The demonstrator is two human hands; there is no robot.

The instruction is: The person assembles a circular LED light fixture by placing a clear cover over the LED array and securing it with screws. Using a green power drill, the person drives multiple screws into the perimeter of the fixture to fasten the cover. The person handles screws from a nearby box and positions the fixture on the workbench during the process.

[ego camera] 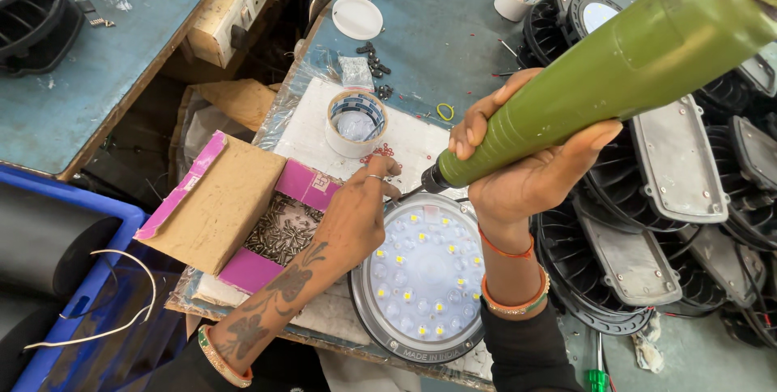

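My right hand grips a green electric screwdriver, its black tip pointing down-left at the upper rim of a round LED lamp with a clear lens and yellow diodes. My left hand rests at the lamp's upper left edge, fingertips pinched near the screwdriver tip; whether they hold a screw is hidden. Just left of that hand sits an open pink and brown cardboard box filled with small metal screws.
A roll of tape stands behind the lamp on a white sheet. Black finned lamp housings are stacked at right. A socket box, white lid and blue crate lie around the blue table.
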